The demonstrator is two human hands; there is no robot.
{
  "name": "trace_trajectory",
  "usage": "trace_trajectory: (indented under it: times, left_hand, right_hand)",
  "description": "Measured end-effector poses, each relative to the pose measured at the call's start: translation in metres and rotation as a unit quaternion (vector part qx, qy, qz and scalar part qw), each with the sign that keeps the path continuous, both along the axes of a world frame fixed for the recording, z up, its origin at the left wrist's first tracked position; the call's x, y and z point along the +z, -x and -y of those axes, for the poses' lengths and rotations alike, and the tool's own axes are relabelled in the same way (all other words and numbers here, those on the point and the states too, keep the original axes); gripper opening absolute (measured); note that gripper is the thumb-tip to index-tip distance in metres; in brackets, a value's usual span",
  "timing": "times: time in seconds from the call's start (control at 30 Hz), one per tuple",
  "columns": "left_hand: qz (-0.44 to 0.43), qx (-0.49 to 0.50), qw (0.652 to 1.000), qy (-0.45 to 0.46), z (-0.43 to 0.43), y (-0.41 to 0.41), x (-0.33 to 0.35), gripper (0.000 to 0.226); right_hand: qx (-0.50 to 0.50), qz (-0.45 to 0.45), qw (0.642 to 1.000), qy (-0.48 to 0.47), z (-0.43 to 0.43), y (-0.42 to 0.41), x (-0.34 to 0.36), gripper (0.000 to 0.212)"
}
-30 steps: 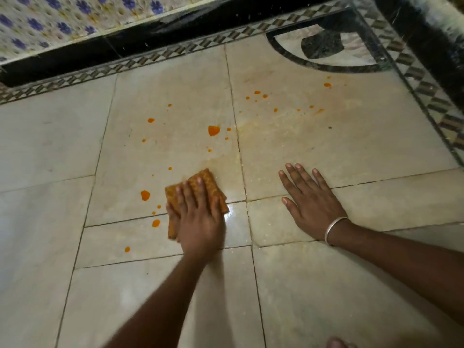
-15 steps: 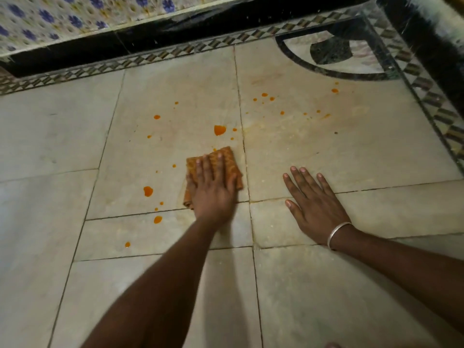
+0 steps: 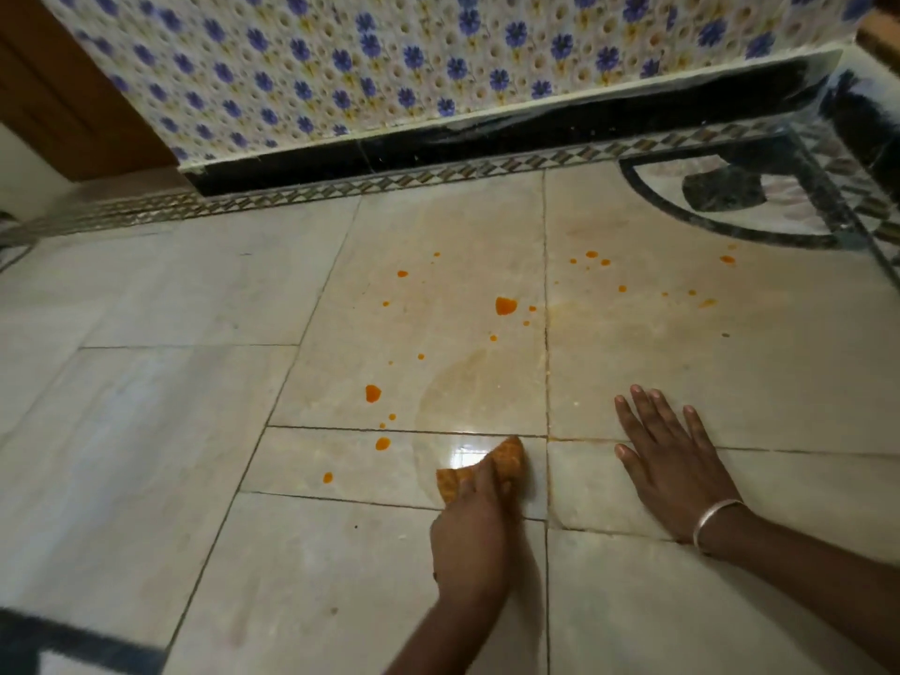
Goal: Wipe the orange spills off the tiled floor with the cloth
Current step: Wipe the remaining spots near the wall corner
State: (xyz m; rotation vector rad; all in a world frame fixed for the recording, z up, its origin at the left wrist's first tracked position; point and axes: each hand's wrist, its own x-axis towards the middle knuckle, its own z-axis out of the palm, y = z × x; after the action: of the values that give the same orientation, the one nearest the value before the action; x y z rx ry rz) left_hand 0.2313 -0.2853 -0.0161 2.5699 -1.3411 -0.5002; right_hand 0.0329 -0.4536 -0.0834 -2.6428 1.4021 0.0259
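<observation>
Floor (image 3: 146, 431): pale polished tiles, dark grout lines, patterned border strip (image 3: 341, 187) at the far edge. Wet film (image 3: 467, 392), faintly orange, lies across the middle tile and glares near the cloth; judged slippery there.

Right hand (image 3: 677, 470): flat on the tile, fingers straight and spread, holding nothing; apparently a brace.

Left hand (image 3: 475, 533): grip closed over the cloth (image 3: 506, 455), fingers curled onto it, pressing it to the floor just left of a grout line.

Cloth: orange, bunched, mostly hidden under the hand. Judged light, soft, damp, no fixed shape. Best taken from above with the whole palm, bunch kept under the fingers so no edge drags loose.

Orange spills (image 3: 505, 305): biggest one beyond the film, smaller drops left of the cloth and scattered over the right tile, all apart from the cloth. Liquid; likely to smear before lifting.

Bangle (image 3: 716, 518) on the right wrist.
</observation>
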Motion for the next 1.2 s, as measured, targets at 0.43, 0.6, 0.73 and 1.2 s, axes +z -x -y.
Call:
trace_trajectory:
  times: [0.43, 0.6, 0.73, 1.2]
  left_hand:
    - [-0.035, 0.408, 0.875, 0.257, -0.047, -0.156, 0.016, 0.060]
    - [0.061, 0.054, 0.996, 0.041, -0.028, -0.130, -0.031, 0.074]
    - [0.099, 0.004, 0.995, 0.014, 0.010, -0.119, -0.061, 0.067]
    - [0.104, 0.156, 0.982, 0.020, -0.006, -0.095, -0.062, 0.075]
  right_hand:
    - [0.185, 0.070, 0.980, -0.024, -0.024, -0.113, 0.029, 0.075]
    - [0.228, 0.054, 0.972, -0.034, -0.036, -0.164, 0.013, 0.072]
    - [0.216, 0.042, 0.975, -0.017, -0.031, -0.172, -0.004, 0.070]
    - [0.214, 0.048, 0.976, -0.012, -0.033, -0.169, -0.002, 0.069]
